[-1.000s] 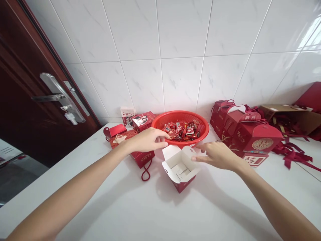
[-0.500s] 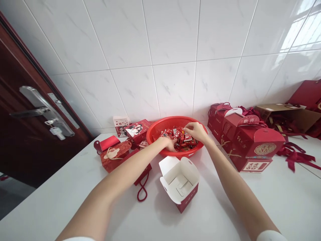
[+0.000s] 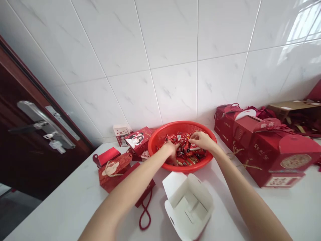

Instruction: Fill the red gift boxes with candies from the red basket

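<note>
A red plastic basket [image 3: 153,147] near the wall holds many red-wrapped sweets [image 3: 185,144]. My left hand [image 3: 172,152] reaches into its left side among the sweets, fingers apart and partly hidden by the hand's back. At the right side of the basket my right hand [image 3: 202,140] has its thumb and fingertips bent together over a wrapped sweet; whether it grips one is too small to tell. In front of the basket stands an open box [image 3: 189,209], white inside with raised flaps, and nothing lies in it.
Small red gift boxes [image 3: 112,169] and a box with a cord loop [image 3: 144,217] lie at the left. Large red boxes [image 3: 271,150] stand at the right, with a brown carton [image 3: 288,106] behind. A dark door [image 3: 22,147] is far left.
The view has moved closer and tilted, so the basket and boxes look larger and lower. Both hands remain in the basket, with the left one slightly deeper among the sweets.
</note>
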Demonstrator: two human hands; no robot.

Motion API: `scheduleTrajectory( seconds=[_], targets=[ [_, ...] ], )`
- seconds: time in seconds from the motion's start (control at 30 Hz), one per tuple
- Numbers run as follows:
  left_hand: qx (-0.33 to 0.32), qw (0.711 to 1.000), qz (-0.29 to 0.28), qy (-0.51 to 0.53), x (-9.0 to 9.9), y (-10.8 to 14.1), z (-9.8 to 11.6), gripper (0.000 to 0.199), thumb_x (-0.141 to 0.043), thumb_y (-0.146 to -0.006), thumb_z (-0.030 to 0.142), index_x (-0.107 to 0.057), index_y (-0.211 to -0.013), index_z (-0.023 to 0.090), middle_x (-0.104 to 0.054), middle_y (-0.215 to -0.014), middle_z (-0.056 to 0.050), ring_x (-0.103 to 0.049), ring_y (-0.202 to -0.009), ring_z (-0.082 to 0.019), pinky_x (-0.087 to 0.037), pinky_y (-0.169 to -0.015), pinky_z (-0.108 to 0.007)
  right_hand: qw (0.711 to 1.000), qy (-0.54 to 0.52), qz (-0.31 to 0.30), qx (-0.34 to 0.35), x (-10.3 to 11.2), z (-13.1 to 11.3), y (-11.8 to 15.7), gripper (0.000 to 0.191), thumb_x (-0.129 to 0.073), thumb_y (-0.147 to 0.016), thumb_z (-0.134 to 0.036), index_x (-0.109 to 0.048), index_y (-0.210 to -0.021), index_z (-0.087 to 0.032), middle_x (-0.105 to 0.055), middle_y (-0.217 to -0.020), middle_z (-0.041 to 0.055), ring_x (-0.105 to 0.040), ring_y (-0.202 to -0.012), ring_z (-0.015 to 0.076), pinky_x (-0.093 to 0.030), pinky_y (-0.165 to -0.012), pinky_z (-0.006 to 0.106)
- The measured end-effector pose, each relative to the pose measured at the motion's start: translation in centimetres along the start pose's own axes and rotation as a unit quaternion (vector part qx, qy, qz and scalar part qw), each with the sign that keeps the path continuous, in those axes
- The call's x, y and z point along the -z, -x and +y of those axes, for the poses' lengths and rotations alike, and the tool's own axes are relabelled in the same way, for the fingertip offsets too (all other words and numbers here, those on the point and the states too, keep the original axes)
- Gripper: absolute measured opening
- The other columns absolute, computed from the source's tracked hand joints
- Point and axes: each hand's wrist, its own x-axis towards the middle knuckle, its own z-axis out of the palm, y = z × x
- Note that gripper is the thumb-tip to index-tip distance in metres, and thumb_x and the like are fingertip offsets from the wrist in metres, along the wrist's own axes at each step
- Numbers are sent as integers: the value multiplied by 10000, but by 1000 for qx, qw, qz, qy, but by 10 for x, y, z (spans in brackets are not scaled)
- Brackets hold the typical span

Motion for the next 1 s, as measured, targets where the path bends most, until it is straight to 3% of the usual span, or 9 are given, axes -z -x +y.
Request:
scheduleTrajectory(
  seconds=[0.07, 0.13, 0.3, 0.43, 0.57, 0.67, 0.77, 0.9, 1.0],
  targets=[
    [18, 997, -51, -48, 4, 7, 6, 1292, -957, -320, 347, -431, -1497, 253, -575, -1411, -210, -569, -1236, -446, -456, -1021, -483, 1000, -3, -3, 9, -2, 3, -2, 139, -650, -821, -275, -724, -782, -164, -747, -831, 74, -675, -787, 209, -469, -690, 278],
    [13, 996, -65, -61, 7, 10, 10, 1220, -946, -341, 323, -474, -1462, 224, -618, -1362, -204, -605, -1190, -426, -486, -984, -445, 1000, -6, -10, 11, -5, 6, -4, 167, -633, -830, -298, -725, -801, -162, -744, -803, 81, -674, -760, 217, -470, -663, 287],
    [-12, 999, -45, -16, 5, 10, 6, 803, -888, -399, 309, -669, -1164, 204, -710, -1192, -158, -680, -1014, -374, -548, -790, -373, 999, -28, -8, 18, -7, 9, -4, 173, -619, -821, -311, -730, -833, -179, -755, -823, 77, -684, -781, 225, -489, -671, 295],
    [-19, 999, -32, -8, 3, 8, 2, 477, -809, -480, 284, -688, -940, 241, -745, -954, -69, -697, -894, -326, -534, -686, -338, 999, -34, -9, 11, -8, 7, -3, 180, -620, -816, -334, -722, -800, -187, -744, -805, 69, -677, -768, 225, -483, -664, 298],
    [-30, 999, -37, 25, 6, 9, 0, 359, -742, -543, 242, -664, -893, 218, -729, -917, -69, -695, -869, -312, -521, -651, -326, 999, -31, -3, 21, -7, 5, -3, 177, -610, -821, -327, -714, -785, -188, -734, -788, 68, -665, -741, 220, -474, -658, 304],
    [-46, 993, -1, 105, 8, 8, -3, 413, -711, -575, 216, -664, -986, 210, -728, -977, -63, -691, -911, -296, -532, -711, -326, 999, -41, 4, 30, -6, 4, -2, 150, -619, -813, -302, -708, -756, -194, -739, -788, 65, -666, -748, 217, -473, -651, 294],
    [-74, 967, 86, 227, 7, 2, -7, 515, -672, -587, 143, -645, -1097, 209, -722, -1017, -37, -685, -946, -250, -536, -788, -304, 998, -53, 9, 34, -5, 3, -1, 133, -627, -804, -278, -694, -730, -189, -738, -784, 56, -659, -740, 204, -470, -643, 280],
    [-135, 899, 209, 360, 6, -7, -8, 563, -623, -614, 74, -603, -1168, 175, -704, -1035, -42, -674, -890, -190, -538, -797, -285, 997, -76, 2, 22, -5, 1, 0, 122, -619, -814, -246, -691, -744, -176, -722, -749, 45, -652, -705, 187, -473, -629, 268],
    [-160, 848, 252, 438, 7, -8, -5, 598, -672, -622, 82, -590, -1210, 156, -695, -1104, -66, -674, -929, -190, -541, -849, -300, 992, -121, -27, 3, -4, -2, 1, 100, -614, -827, -214, -694, -803, -160, -703, -726, 42, -655, -671, 179, -482, -611, 262]
  ],
)
